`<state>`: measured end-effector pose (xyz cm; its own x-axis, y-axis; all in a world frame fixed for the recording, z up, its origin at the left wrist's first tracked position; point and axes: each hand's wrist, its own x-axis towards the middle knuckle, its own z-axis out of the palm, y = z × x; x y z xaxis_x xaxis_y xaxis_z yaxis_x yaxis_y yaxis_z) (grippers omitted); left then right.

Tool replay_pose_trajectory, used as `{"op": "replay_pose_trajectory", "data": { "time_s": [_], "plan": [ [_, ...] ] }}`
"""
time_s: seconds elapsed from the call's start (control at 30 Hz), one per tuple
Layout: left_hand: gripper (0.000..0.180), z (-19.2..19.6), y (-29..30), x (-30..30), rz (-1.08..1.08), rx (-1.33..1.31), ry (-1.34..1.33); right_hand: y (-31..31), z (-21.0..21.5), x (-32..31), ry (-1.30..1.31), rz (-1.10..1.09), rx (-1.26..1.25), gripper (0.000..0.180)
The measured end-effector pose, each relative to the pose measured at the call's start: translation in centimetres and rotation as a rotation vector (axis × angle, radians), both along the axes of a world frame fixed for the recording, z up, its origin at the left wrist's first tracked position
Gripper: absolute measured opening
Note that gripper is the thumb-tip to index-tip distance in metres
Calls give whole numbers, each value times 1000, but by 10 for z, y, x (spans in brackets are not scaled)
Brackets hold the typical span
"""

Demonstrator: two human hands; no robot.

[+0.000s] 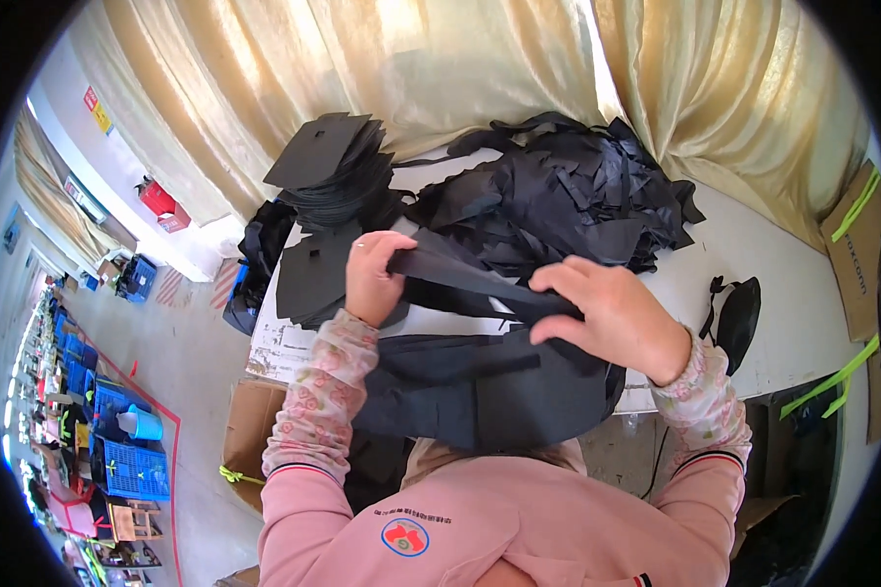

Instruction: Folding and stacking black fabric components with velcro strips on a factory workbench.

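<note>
Between my two hands a black fabric piece (450,277) is held up, its ends apart. My left hand (372,281) is closed on its left end. The fingers and thumb of my right hand (612,315) close around its other end. Just below, a larger black fabric bag part (489,393) lies across the table's near edge and in front of my body. Beyond my left hand stands a tall stack of black flat panels (315,157), with a lower stack of similar panels (308,284) in front. A heaped pile of black fabric pieces (578,201) lies beyond my right hand.
The white table (783,230) backs onto cream curtains (440,59). A small black pouch (738,318) with a strap sits at its right. Cardboard boxes (255,421) stand below left and at far right. Blue crates (135,470) line the floor at left, where another person (64,509) sits.
</note>
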<state>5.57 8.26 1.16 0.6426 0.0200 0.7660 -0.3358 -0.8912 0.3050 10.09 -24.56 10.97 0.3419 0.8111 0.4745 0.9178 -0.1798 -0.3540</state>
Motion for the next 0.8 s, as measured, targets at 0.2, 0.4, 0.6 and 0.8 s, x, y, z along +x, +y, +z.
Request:
{"op": "replay_pose_trajectory", "data": {
  "time_s": [0.2,0.4,0.6,0.8],
  "plan": [
    [34,-1,75,-65,-170,-123,558,-46,-26,-17,515,333,-351,27],
    [18,5,122,-135,-137,-312,1378,-65,-53,-3,798,430,-528,33],
    [33,-48,125,-111,-112,-249,1583,-55,-139,38,460,15,-424,33],
    [41,-97,125,-93,-38,-208,1633,-35,-163,25,81,-316,-433,51]
  ]
}}
